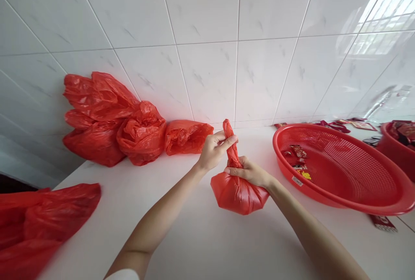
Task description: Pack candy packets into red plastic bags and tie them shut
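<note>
A filled red plastic bag (241, 195) rests on the white table in front of me, its top twisted into a narrow neck. My left hand (215, 148) pinches the upper part of that neck between thumb and fingers. Lower down, my right hand (248, 172) is wrapped round the base of the neck, just above the bulging part. The bag's contents are hidden. Behind and left of my left hand lies another red bag (186, 138) with a crumpled opening.
Full red bags (141, 133) stand against the tiled wall at the left. More red plastic (48, 219) lies at the near left. A red basket (337, 172) with a few small packets is on the right, with another red container (400, 146) beyond it.
</note>
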`<state>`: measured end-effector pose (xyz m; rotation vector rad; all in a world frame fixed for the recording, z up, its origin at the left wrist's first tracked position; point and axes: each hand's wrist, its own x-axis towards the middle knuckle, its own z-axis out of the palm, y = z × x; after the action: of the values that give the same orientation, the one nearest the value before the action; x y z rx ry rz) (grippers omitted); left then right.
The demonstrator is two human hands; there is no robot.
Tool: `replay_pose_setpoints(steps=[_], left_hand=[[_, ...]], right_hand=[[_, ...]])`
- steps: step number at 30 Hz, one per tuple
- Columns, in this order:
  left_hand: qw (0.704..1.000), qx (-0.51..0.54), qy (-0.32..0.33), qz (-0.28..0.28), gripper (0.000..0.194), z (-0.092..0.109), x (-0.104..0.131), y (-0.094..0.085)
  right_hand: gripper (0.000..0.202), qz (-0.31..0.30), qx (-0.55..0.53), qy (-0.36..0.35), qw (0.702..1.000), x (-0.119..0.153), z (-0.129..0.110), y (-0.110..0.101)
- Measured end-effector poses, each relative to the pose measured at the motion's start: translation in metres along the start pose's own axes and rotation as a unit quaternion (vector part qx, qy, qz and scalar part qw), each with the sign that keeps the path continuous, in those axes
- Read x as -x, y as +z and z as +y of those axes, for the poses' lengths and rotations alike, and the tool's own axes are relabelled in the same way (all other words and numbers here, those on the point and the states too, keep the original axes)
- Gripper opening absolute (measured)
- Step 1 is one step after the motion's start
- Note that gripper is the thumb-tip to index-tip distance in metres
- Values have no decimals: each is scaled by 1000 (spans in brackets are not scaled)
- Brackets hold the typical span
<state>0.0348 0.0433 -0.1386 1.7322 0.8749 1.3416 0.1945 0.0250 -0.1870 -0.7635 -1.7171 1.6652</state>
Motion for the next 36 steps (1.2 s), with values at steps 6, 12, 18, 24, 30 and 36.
replay_pose_setpoints(steps=[6,12,18,24,30,36], left_hand=[[1000,-10,-6,6,40,-5,8,0],[997,42,-49,-31,80,-18,42,-2],[994,33,-74,-74,45,-34,83,15],[995,53,-71,-41,46,-48,90,18],[993,74,-88,-15,58,-59,97,18],[994,17,-93,-58,49,-50,96,0]], right_hand=[[48,-7,31,1,999,0,3,0],[45,-34,14,-6,999,-3,9,1],[41,28,-91,-11,995,-6,13,17],[46,84,-131,17,988,-8,29,32],[42,93,-184,39,978,-9,39,44],[48,58,-161,-1,985,-11,44,52]])
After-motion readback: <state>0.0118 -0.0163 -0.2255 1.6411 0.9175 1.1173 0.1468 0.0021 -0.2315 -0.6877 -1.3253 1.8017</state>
